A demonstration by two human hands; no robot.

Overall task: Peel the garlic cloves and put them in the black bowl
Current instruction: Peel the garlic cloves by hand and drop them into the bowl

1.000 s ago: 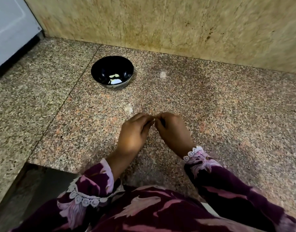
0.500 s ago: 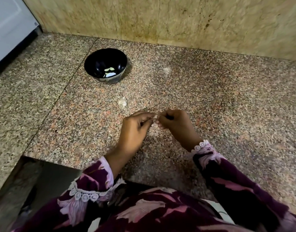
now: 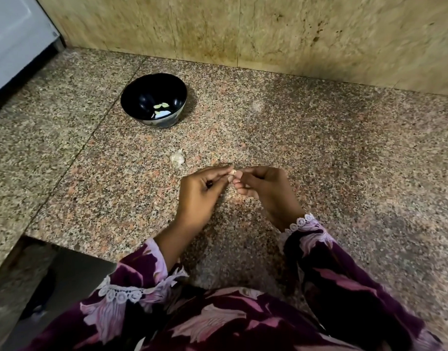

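Right now both hands meet over the middle of the table, fingertips together on one small garlic clove. The left hand pinches it between thumb and forefinger, and the right hand has its fingers curled in and nips the same clove from the other side; that two-sided pinch looks like the way to steady the clove while working its skin loose, so the peeling step seems to be in hand. How much skin remains on the clove is too small to tell. Just beyond the left hand, a pale garlic piece lies on the table, within easy reach, probably waiting its turn. Farther off, toward the back left of the table near the wall, the black bowl stands upright with a few pale cloves at its bottom, set well apart from the hands so scraps of skin likely fall short of it.
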